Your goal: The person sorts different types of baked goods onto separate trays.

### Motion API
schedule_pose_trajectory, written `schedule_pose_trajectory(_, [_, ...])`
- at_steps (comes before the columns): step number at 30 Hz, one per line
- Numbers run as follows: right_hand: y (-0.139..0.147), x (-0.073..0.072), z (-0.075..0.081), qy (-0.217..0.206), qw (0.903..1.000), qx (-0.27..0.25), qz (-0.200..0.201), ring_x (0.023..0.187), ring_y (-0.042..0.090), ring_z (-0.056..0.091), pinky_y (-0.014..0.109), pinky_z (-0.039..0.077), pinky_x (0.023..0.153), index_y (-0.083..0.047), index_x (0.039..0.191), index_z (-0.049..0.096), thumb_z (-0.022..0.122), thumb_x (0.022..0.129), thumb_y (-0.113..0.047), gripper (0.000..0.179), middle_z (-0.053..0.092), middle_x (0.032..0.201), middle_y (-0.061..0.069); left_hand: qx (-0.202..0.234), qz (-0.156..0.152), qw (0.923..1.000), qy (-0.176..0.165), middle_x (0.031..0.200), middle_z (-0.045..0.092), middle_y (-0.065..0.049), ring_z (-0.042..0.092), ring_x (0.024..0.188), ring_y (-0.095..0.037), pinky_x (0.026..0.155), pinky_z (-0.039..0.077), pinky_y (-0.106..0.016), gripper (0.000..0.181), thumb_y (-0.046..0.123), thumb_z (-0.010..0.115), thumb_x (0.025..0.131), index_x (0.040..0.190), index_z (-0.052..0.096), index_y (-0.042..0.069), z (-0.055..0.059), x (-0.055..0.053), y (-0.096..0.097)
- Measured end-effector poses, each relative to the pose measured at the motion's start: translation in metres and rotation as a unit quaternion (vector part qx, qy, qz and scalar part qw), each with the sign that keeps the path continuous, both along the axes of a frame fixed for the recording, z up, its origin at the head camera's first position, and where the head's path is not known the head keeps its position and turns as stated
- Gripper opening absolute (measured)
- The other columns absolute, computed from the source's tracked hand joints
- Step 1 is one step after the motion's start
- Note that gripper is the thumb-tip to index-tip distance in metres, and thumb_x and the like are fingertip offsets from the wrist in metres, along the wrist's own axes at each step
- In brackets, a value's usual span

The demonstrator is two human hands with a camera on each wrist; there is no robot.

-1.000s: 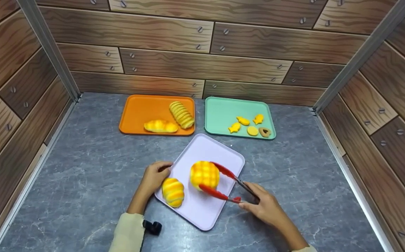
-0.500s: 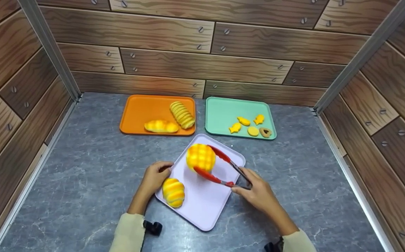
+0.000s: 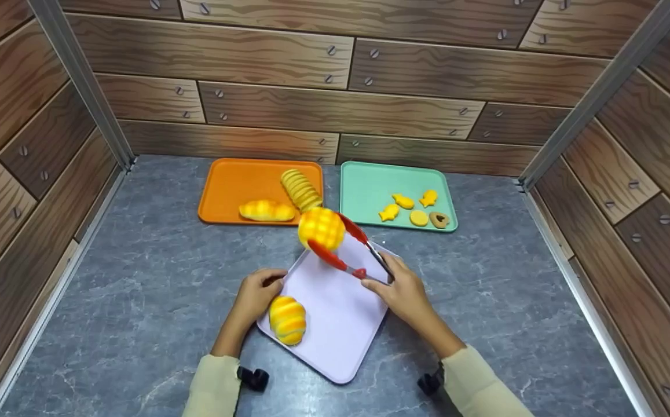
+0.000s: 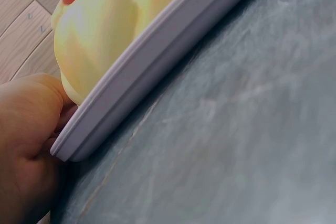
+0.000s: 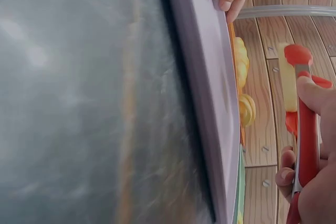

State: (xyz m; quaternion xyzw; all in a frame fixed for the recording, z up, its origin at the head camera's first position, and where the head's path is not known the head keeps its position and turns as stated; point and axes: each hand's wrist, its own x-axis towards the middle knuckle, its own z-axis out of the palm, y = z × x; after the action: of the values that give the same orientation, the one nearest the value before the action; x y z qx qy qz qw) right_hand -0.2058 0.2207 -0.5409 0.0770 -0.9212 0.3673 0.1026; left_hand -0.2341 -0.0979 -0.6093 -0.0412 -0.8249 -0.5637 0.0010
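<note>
My right hand (image 3: 407, 295) grips red-tipped metal tongs (image 3: 328, 255). Between the tips sits a round toy bun (image 3: 320, 227) with an orange-yellow checked top, held up over the far corner of a lilac tray (image 3: 335, 324). In the right wrist view, thumb and fingers wrap the tongs' red handle (image 5: 308, 140). My left hand (image 3: 256, 296) holds the lilac tray by its left edge, thumb and finger at the rim. Close to that hand, on the tray, lies a striped toy bread roll (image 3: 288, 320), which fills much of the left wrist view.
Behind stands an orange tray (image 3: 224, 185) bearing a long toy loaf (image 3: 266, 210) and a ridged loaf (image 3: 300, 188). To its right is a green tray (image 3: 363, 185) with several small toy biscuits (image 3: 403, 201). Wood-patterned walls (image 3: 277, 104) enclose the grey table (image 3: 109, 272).
The right hand has moved the tongs and bun forward and slightly left, from mid-tray to the far corner of the lilac tray. The left hand and the trays have stayed put.
</note>
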Motion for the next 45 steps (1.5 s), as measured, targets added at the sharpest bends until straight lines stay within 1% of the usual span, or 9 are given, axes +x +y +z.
schedule_pose_trajectory(5, [-0.017,-0.021,0.004,-0.011,0.9998,-0.013,-0.008,0.094,0.031,0.059,0.045,0.049,0.081,-0.009,0.144,0.055,0.082,0.082,-0.043,0.076,0.063,0.126,0.014,0.005,-0.003,0.9999,0.010,0.114,0.072,-0.009,0.064,0.107,-0.024,0.097,0.050,-0.045,0.025,0.008,0.063,0.094,0.116,0.076,0.008,-0.002,0.001,0.000])
schedule_pose_trajectory(11, [-0.040,-0.048,0.008,0.005,0.9998,-0.016,-0.009,0.109,0.033,0.063,0.050,0.050,0.094,-0.008,0.139,0.058,0.083,0.081,-0.041,0.071,0.065,0.129,0.014,0.006,-0.008,0.9999,0.008,0.114,0.072,-0.010,0.064,0.107,-0.025,0.097,0.050,-0.046,0.025,0.007,0.062,0.095,0.116,0.075,0.008,-0.002,0.002,-0.001])
schedule_pose_trajectory(14, [-0.053,-0.062,0.009,0.008,0.9997,-0.022,-0.007,0.105,0.037,0.063,0.051,0.050,0.092,-0.005,0.135,0.060,0.083,0.082,-0.037,0.067,0.066,0.125,0.019,0.006,-0.009,0.9999,0.001,0.116,0.071,-0.010,0.064,0.109,-0.025,0.099,0.050,-0.047,0.026,0.007,0.062,0.095,0.117,0.075,0.009,-0.002,0.003,-0.001])
schedule_pose_trajectory(18, [-0.072,-0.080,0.012,-0.005,0.9998,-0.017,-0.012,0.099,0.037,0.062,0.050,0.050,0.087,-0.004,0.132,0.061,0.082,0.083,-0.039,0.064,0.066,0.120,0.020,0.007,-0.007,0.9999,0.001,0.117,0.071,-0.010,0.064,0.110,-0.026,0.099,0.050,-0.047,0.025,0.007,0.063,0.095,0.117,0.075,0.009,-0.002,0.004,-0.002])
schedule_pose_trajectory(23, [-0.099,-0.100,0.014,-0.014,0.9997,-0.011,-0.017,0.105,0.037,0.063,0.051,0.049,0.092,-0.002,0.134,0.060,0.080,0.084,-0.041,0.066,0.066,0.121,0.022,0.012,-0.005,0.9999,0.001,0.116,0.072,-0.011,0.064,0.109,-0.026,0.098,0.050,-0.046,0.025,0.007,0.065,0.094,0.116,0.075,0.007,-0.003,0.005,-0.003])
schedule_pose_trajectory(30, [-0.138,-0.116,0.014,-0.049,0.9982,0.014,-0.031,0.117,0.034,0.061,0.047,0.048,0.101,-0.002,0.143,0.053,0.076,0.087,-0.048,0.076,0.063,0.130,0.020,0.003,-0.008,0.9999,-0.006,0.118,0.071,-0.010,0.064,0.110,-0.026,0.099,0.050,-0.047,0.025,0.009,0.063,0.096,0.118,0.075,0.009,-0.001,0.005,-0.003])
schedule_pose_trajectory(36, [-0.159,-0.129,0.015,-0.064,0.9960,0.042,-0.046,0.117,0.032,0.062,0.046,0.049,0.100,-0.004,0.146,0.051,0.073,0.089,-0.050,0.076,0.063,0.131,0.016,0.004,-0.009,0.9999,-0.002,0.117,0.071,-0.009,0.065,0.110,-0.025,0.099,0.050,-0.047,0.025,0.008,0.063,0.096,0.118,0.074,0.009,-0.001,0.004,-0.002])
schedule_pose_trajectory(43, [-0.175,-0.143,0.014,-0.060,0.9944,0.069,-0.053,0.113,0.032,0.064,0.046,0.050,0.099,-0.002,0.142,0.053,0.072,0.090,-0.050,0.073,0.065,0.127,0.015,0.005,-0.011,0.9998,0.015,0.117,0.071,-0.011,0.064,0.109,-0.027,0.098,0.050,-0.047,0.024,0.006,0.062,0.096,0.117,0.074,0.007,0.000,0.004,-0.003])
schedule_pose_trajectory(45, [-0.178,-0.146,0.013,-0.056,0.9938,0.077,-0.057,0.111,0.032,0.065,0.045,0.050,0.098,-0.002,0.140,0.055,0.072,0.090,-0.051,0.072,0.066,0.125,0.015,0.003,-0.009,0.9999,0.010,0.117,0.071,-0.011,0.064,0.110,-0.026,0.099,0.050,-0.047,0.025,0.007,0.062,0.096,0.117,0.074,0.007,0.001,0.003,-0.002])
